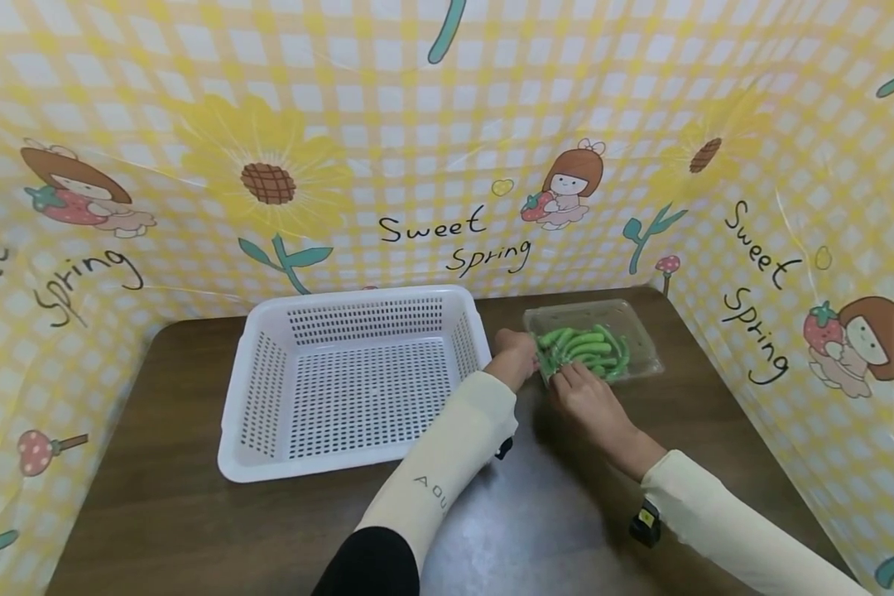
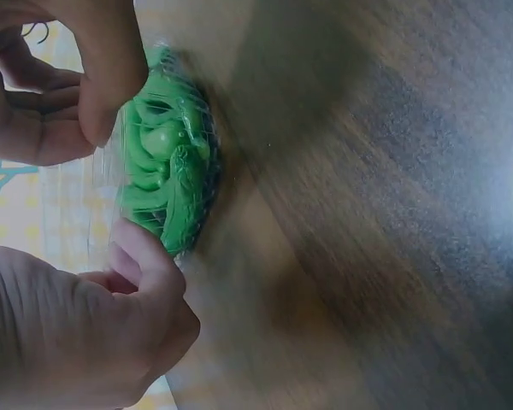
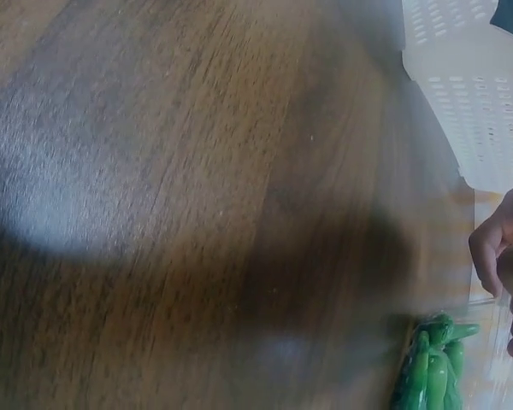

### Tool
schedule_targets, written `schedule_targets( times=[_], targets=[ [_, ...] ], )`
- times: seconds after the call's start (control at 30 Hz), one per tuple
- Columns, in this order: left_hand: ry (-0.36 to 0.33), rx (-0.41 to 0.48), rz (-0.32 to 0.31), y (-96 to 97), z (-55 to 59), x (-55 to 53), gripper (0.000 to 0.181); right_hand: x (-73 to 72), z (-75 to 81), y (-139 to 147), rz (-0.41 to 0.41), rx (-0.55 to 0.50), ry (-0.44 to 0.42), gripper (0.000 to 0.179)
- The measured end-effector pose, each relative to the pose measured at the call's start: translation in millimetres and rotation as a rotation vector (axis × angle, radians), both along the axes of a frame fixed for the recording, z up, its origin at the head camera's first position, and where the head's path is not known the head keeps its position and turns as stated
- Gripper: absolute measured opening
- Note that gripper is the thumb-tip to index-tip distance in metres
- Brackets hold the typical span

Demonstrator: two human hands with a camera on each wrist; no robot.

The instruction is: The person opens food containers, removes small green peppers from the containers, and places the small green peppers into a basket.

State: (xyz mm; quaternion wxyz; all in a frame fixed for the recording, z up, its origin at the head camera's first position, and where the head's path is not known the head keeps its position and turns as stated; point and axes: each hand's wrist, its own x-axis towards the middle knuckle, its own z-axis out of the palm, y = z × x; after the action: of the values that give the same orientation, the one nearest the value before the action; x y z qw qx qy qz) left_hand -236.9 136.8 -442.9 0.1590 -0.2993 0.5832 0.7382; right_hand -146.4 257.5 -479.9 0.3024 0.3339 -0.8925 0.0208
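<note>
Several green chili peppers point(image 1: 587, 341) lie in a clear plastic container point(image 1: 644, 352) at the back right of the table. With curled fingers my left hand point(image 1: 516, 358) grips the container's left edge. My right hand point(image 1: 584, 406) pinches the plastic at its front edge, close beside the left. In the left wrist view, the left hand point(image 2: 94, 325) is below and the right hand point(image 2: 56, 85) above, with the peppers point(image 2: 167, 162) between and beyond them. The right wrist view catches only part of the left hand point(image 3: 506, 252) and some peppers point(image 3: 436, 363).
A white perforated plastic basket point(image 1: 372, 389) stands left of the hands, near my left forearm. The dark wooden table point(image 1: 171, 513) is walled at the back and sides by a yellow checked cloth point(image 1: 417, 108) with printed flowers and figures.
</note>
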Motion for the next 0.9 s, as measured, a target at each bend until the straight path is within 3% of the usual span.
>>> schedule_targets(
  times=[0.17,0.37,0.5,0.73,0.9],
  targets=[
    [0.053,-0.135,-0.099,-3.0,-2.1,-2.8,0.045,0.8,2.0,0.0,-0.006,-0.006,-0.006,0.011],
    [0.063,-0.178,-0.155,-4.1,-2.4,-3.4,0.036,0.0,2.6,0.8,-0.022,-0.015,-0.011,0.012],
    [0.065,-0.188,-0.177,-4.2,-2.6,-2.5,0.036,-2.1,0.8,0.2,-0.024,0.004,0.018,0.013],
    [0.081,-0.133,-0.153,-0.9,-2.0,1.1,0.043,-5.5,-4.7,0.9,-0.011,0.040,0.108,0.006],
    [0.089,-0.232,-0.186,0.4,-6.2,0.5,0.032,-6.8,-7.5,1.8,0.000,0.063,0.147,0.017]
  ],
)
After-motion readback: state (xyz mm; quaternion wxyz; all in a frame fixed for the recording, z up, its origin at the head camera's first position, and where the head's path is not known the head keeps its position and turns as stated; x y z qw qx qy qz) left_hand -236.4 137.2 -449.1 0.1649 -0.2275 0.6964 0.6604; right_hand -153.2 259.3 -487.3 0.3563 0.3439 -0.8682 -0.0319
